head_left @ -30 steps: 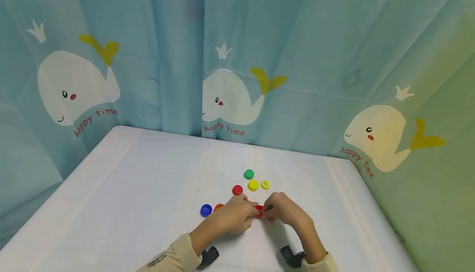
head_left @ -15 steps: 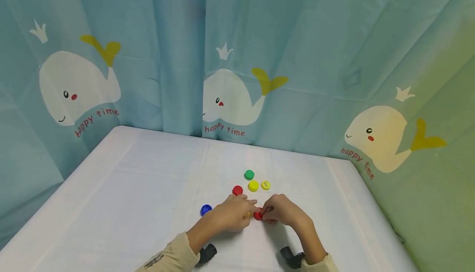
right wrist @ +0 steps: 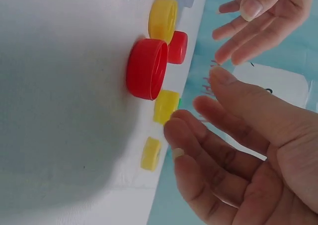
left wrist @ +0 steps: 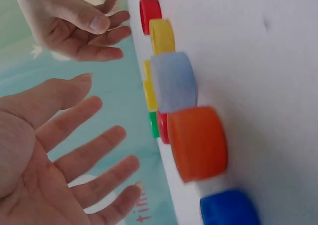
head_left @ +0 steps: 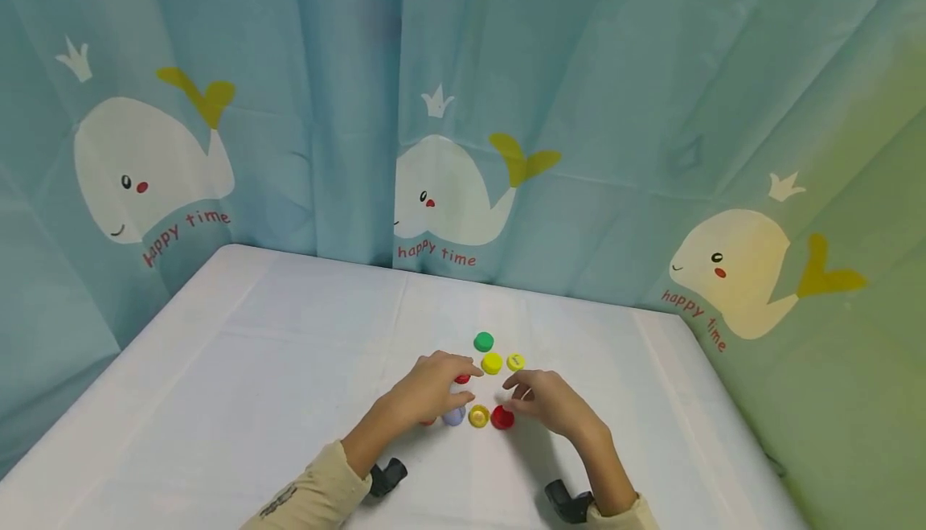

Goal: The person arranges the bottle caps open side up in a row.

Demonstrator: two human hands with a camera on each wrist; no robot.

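Observation:
My left hand (head_left: pixel 427 389) hovers over the near row of bottle caps, fingers spread, holding nothing. Just right of that row my right hand (head_left: pixel 546 403) hangs with loosely bent fingers, apart from the red cap (head_left: pixel 502 417). This cap lies hollow side up at the row's right end. Beside it are a yellow cap (head_left: pixel 479 416) and a pale blue cap (head_left: pixel 453 416). In the left wrist view an orange cap (left wrist: pixel 198 144) and a blue cap (left wrist: pixel 229 209) continue the line; the left hand covers most of these two in the head view.
Behind the row lie a second red cap (head_left: pixel 462 379), partly covered by the left hand, a bright yellow cap (head_left: pixel 492 363), a smaller yellow cap (head_left: pixel 516 362) and a green cap (head_left: pixel 484 342). A white-covered table (head_left: pixel 289 353) meets a blue whale-print curtain (head_left: pixel 347 112).
My right hand has let go of the red cap, which now sits beside the yellow one. My left hand has lifted away to the left, uncovering the pale blue and yellow caps.

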